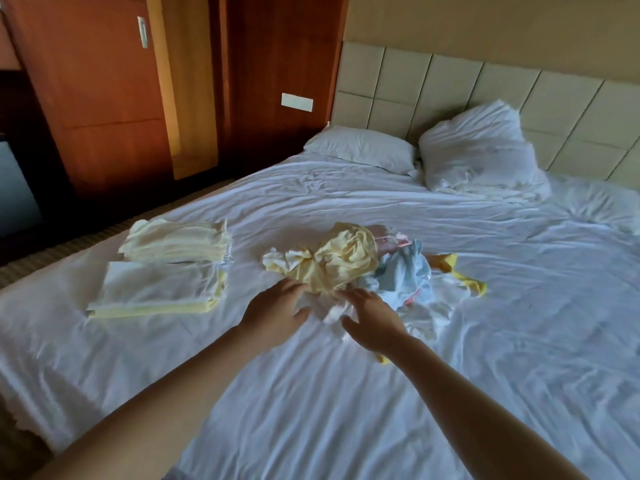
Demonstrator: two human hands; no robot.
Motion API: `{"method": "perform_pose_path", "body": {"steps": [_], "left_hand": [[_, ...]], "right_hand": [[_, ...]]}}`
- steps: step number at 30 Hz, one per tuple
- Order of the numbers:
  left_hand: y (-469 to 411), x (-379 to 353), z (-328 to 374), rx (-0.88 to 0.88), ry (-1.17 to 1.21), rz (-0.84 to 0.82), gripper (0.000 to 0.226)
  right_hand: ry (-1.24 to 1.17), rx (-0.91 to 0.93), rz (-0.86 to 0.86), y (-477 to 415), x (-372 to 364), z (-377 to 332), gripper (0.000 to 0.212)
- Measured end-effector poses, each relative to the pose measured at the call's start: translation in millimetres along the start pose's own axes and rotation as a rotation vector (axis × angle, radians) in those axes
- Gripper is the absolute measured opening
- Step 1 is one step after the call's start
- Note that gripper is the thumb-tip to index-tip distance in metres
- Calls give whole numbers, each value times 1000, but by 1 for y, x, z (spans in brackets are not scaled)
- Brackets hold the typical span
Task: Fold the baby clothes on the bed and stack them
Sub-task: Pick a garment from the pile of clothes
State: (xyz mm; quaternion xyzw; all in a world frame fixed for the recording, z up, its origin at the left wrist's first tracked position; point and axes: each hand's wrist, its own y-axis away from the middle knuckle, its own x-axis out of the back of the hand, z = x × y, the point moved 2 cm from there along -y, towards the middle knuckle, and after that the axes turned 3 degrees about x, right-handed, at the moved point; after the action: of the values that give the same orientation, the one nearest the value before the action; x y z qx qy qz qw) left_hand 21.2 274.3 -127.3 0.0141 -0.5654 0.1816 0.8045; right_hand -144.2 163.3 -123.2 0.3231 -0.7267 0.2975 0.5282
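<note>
A crumpled pile [363,268] of yellow, blue, white and pink baby clothes is lying just beyond the fingers [294,289]; a white-and-yellow folded stack [159,289] and a pale yellow folded stack [176,240] are sitting to their left on the bed [346,410].

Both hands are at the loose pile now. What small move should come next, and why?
The left hand and right hand are open at the unfolded pile, holding nothing. So probably pinch the white garment nearest them and lift it free; the folded stacks lie at the left to receive it.
</note>
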Motion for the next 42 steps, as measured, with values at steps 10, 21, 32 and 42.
{"method": "perform_pose_path", "body": {"steps": [10, 21, 32, 42], "left_hand": [[-66, -74, 69, -100, 67, -124, 43], [-96, -118, 68, -105, 180, -104, 46], [-86, -70, 119, -70, 563, 22, 6], [-42, 24, 194, -236, 775, 238, 8]], "right_hand": [[-20, -135, -22, -14, -1, 113, 60], [-28, -166, 51, -47, -24, 140, 24], [-498, -18, 296, 3, 62, 121, 15], [-774, -28, 440, 75, 159, 79, 19]]}}
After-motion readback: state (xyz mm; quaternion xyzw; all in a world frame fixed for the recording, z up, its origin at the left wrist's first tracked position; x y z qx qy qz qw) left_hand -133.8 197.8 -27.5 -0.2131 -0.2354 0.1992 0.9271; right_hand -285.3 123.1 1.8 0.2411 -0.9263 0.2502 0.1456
